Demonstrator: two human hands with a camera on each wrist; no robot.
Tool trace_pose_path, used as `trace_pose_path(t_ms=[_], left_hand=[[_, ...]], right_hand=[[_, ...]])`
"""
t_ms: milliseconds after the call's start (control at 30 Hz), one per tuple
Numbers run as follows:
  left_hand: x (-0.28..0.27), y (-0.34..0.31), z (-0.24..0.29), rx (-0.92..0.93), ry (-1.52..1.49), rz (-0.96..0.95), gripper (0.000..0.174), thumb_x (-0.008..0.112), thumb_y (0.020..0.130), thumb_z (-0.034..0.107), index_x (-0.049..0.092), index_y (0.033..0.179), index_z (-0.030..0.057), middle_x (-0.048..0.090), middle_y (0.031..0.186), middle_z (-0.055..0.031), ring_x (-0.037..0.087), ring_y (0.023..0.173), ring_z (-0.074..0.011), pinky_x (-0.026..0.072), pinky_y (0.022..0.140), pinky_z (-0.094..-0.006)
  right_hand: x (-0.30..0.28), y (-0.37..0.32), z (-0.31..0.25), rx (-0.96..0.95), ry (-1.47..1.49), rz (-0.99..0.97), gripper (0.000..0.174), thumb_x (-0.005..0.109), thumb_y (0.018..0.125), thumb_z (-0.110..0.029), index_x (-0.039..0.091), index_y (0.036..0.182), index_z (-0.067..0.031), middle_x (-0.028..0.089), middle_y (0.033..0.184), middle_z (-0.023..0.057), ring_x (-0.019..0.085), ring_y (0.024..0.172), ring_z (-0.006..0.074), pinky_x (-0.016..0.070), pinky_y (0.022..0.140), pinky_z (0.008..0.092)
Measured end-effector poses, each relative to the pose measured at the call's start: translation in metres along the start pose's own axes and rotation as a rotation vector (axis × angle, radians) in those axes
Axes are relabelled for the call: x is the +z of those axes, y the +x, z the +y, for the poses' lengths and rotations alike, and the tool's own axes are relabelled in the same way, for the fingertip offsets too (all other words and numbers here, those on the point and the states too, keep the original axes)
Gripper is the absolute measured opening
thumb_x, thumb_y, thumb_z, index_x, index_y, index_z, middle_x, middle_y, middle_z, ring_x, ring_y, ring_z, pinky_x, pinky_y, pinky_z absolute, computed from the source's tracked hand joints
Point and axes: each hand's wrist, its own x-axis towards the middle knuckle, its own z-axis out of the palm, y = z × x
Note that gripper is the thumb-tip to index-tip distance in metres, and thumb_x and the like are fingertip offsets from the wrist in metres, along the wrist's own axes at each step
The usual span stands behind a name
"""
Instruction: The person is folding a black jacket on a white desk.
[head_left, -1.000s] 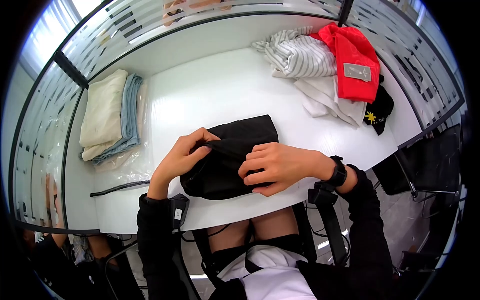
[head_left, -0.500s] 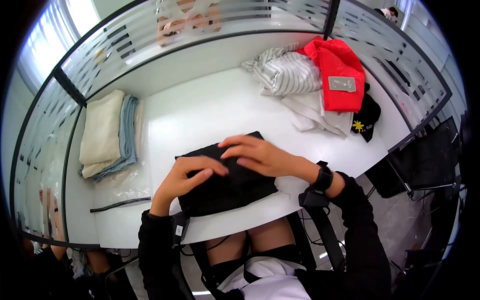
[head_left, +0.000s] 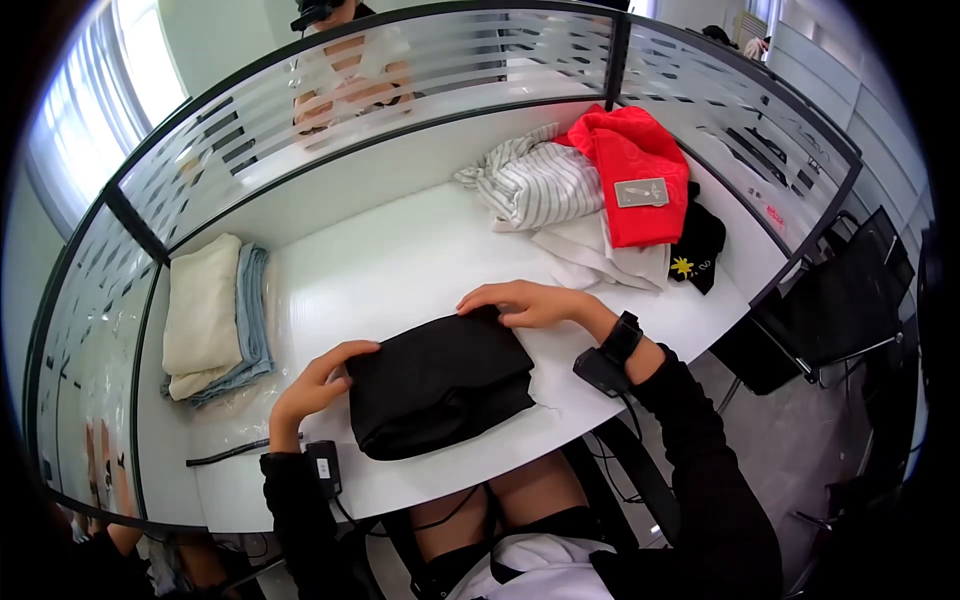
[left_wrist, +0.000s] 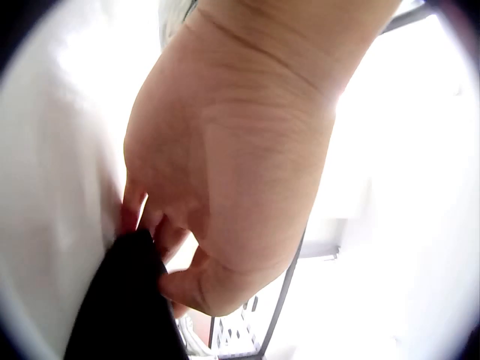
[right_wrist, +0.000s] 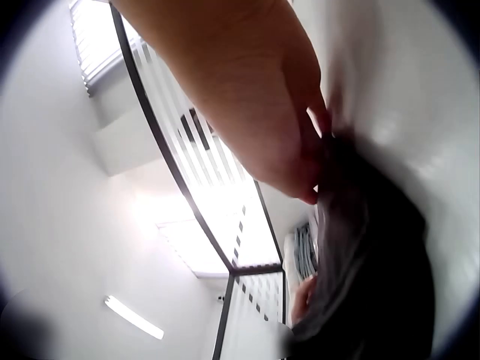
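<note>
A folded black garment (head_left: 440, 385) lies on the white table in front of the person, a soft fold running along its near side. At its far left corner the left hand (head_left: 312, 388) pinches the cloth, thumb on one side and fingers on the other. The left wrist view shows the black corner (left_wrist: 127, 300) between that thumb and the fingers. The right hand (head_left: 530, 303) holds the far right corner, its fingers along the back edge. In the right wrist view, the dark cloth (right_wrist: 375, 255) rises to the right thumb and fingertips.
Folded cream cloth (head_left: 203, 310) and blue denim (head_left: 253, 320) lie on clear plastic at the left. A striped garment (head_left: 545, 185), a red garment (head_left: 640, 150) and a black cap (head_left: 700, 240) are heaped at the back right. A low partition (head_left: 400, 165) borders the table.
The hands have gone from the middle of the black garment out to its far left and far right corners. Its upper surface now lies flatter. The head view has tilted up.
</note>
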Motion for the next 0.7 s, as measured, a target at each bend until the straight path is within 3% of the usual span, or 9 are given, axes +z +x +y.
trace_pose_path(t_ms=[267,500,600,700], left_hand=[[0.008,0.002,0.008,0.026,0.065,0.031,0.064,0.064,0.059,-0.008,0.055,0.120,0.0093,0.049,0.127,-0.0065,0.045,0.119,-0.0226,0.0337,0.102,-0.0333],[0.007,0.003,0.001,0.041,0.010,0.036,0.061,0.065,0.060,-0.008,0.057,0.118,0.0092,0.049,0.127,-0.0070,0.045,0.119,-0.0233,0.0351,0.101,-0.0333],[0.010,0.007,0.001,0.081,0.037,0.062,0.060,0.065,0.061,-0.009,0.057,0.117,0.0089,0.049,0.126,-0.0070,0.046,0.118,-0.0230,0.0358,0.101,-0.0327],[0.014,0.013,0.003,0.106,0.054,0.069,0.054,0.058,0.066,-0.011,0.058,0.117,0.0085,0.050,0.125,-0.0079,0.047,0.118,-0.0242,0.0365,0.100,-0.0321]], right_hand=[[0.000,-0.003,0.010,-0.046,-0.079,0.041,0.064,0.060,0.068,-0.002,0.044,0.129,-0.0095,0.046,0.130,0.0083,0.042,0.122,0.0236,0.0312,0.103,0.0353],[0.002,0.001,0.000,-0.037,-0.098,0.082,0.062,0.056,0.066,0.004,0.047,0.126,-0.0085,0.049,0.127,0.0082,0.043,0.120,0.0233,0.0317,0.103,0.0346],[0.006,0.008,0.002,-0.052,-0.113,0.101,0.058,0.056,0.068,0.001,0.048,0.124,-0.0085,0.052,0.123,0.0098,0.047,0.116,0.0239,0.0335,0.101,0.0344],[0.015,0.019,0.010,-0.093,-0.113,0.107,0.061,0.056,0.066,0.002,0.048,0.125,-0.0100,0.051,0.123,0.0106,0.046,0.118,0.0223,0.0301,0.104,0.0355]])
